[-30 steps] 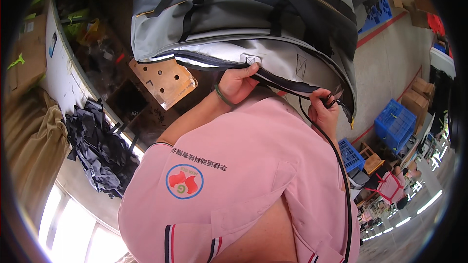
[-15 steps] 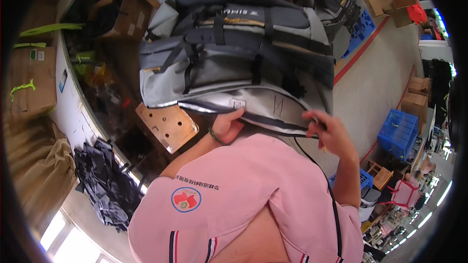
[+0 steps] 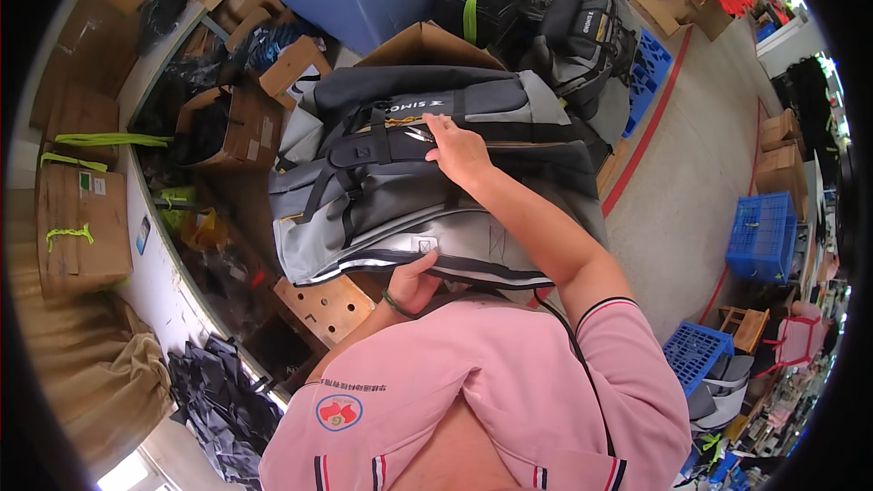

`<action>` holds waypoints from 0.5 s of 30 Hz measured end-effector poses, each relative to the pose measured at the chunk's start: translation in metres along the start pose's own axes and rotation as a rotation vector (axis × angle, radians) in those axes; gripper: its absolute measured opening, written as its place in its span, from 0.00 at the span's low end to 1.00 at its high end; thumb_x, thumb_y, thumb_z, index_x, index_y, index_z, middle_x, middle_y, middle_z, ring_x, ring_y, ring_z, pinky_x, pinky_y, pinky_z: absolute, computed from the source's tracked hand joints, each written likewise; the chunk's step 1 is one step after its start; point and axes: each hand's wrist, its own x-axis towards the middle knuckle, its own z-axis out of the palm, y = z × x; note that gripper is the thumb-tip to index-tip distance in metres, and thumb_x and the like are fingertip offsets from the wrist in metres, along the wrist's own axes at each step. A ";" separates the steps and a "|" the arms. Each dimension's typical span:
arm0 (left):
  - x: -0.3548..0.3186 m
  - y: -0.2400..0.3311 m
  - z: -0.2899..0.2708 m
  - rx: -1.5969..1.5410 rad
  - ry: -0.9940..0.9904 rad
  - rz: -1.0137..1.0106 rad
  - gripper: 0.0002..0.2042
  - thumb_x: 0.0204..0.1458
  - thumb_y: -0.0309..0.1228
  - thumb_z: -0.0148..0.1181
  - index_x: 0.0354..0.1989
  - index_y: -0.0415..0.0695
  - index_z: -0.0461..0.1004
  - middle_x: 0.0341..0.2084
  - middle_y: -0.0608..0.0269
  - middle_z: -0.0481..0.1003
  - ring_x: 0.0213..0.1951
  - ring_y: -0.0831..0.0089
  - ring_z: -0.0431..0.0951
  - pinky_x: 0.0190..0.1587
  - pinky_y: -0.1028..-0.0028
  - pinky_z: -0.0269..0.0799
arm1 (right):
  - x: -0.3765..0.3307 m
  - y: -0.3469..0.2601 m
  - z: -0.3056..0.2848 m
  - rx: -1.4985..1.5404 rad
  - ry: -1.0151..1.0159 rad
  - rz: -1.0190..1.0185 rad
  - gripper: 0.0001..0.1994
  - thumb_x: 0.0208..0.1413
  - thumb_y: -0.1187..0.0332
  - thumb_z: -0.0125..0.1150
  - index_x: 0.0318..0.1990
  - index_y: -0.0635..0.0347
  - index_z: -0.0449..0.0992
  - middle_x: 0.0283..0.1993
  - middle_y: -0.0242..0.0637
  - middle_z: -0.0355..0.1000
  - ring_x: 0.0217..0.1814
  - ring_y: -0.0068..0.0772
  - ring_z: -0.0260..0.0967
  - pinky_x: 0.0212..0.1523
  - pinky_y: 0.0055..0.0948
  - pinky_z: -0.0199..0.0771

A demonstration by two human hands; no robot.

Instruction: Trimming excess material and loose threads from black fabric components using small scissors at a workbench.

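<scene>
The grey bag (image 3: 409, 189) lay beneath the right hand (image 3: 459, 155), whose grip I couldn't tell; the left hand (image 3: 416, 285) pinched its near edge

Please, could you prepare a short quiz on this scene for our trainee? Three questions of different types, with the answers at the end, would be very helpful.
1. True or false: the right hand reaches farther across the grey and black bag than the left hand does.

2. What colour is the band on the left wrist?
A) White
B) Dark green
C) Red

3. Fill in the gap: the brown board with round holes is to the person's ____ of the left hand.

Key:
1. True; the left hand is at the bag's near edge.
2. B
3. left
</scene>
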 end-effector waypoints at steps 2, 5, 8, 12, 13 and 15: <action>0.003 0.003 0.002 0.016 0.041 0.031 0.12 0.55 0.28 0.51 0.46 0.38 0.70 0.42 0.58 0.75 0.47 0.66 0.73 0.53 0.66 0.64 | 0.012 -0.004 -0.014 0.021 -0.101 0.060 0.19 0.47 0.64 0.62 0.48 0.53 0.69 0.48 0.45 0.70 0.41 0.48 0.72 0.39 0.41 0.72; 0.017 0.014 0.004 0.109 0.047 0.088 0.12 0.53 0.26 0.53 0.46 0.39 0.71 0.42 0.59 0.75 0.47 0.66 0.73 0.53 0.66 0.64 | 0.024 -0.015 -0.056 0.078 0.055 -0.019 0.09 0.43 0.67 0.63 0.32 0.55 0.71 0.34 0.39 0.72 0.38 0.48 0.71 0.35 0.42 0.69; 0.026 0.055 0.056 0.201 0.095 0.197 0.12 0.51 0.25 0.55 0.44 0.37 0.72 0.42 0.59 0.75 0.47 0.66 0.73 0.54 0.67 0.64 | 0.066 -0.055 -0.148 -0.034 0.319 -0.359 0.07 0.44 0.68 0.60 0.31 0.53 0.70 0.30 0.36 0.69 0.32 0.41 0.71 0.31 0.41 0.69; 0.045 0.142 0.134 0.423 -0.049 0.490 0.13 0.49 0.26 0.59 0.42 0.34 0.73 0.39 0.58 0.75 0.45 0.66 0.72 0.52 0.69 0.63 | 0.115 -0.144 -0.300 -0.162 0.441 -0.447 0.09 0.51 0.69 0.61 0.32 0.66 0.69 0.24 0.38 0.70 0.23 0.32 0.69 0.23 0.26 0.67; 0.048 0.160 0.175 0.457 -0.077 0.531 0.12 0.48 0.28 0.60 0.40 0.36 0.74 0.37 0.59 0.76 0.43 0.67 0.73 0.49 0.70 0.64 | 0.122 -0.125 -0.301 -0.173 0.436 -0.428 0.09 0.51 0.69 0.61 0.32 0.66 0.69 0.24 0.38 0.70 0.23 0.32 0.69 0.23 0.26 0.67; 0.093 0.247 0.192 1.161 -0.201 1.022 0.14 0.53 0.36 0.55 0.40 0.38 0.74 0.36 0.60 0.76 0.39 0.74 0.73 0.44 0.72 0.68 | 0.129 -0.113 -0.305 -0.163 0.445 -0.434 0.09 0.51 0.70 0.61 0.32 0.66 0.69 0.24 0.38 0.70 0.22 0.31 0.69 0.22 0.26 0.67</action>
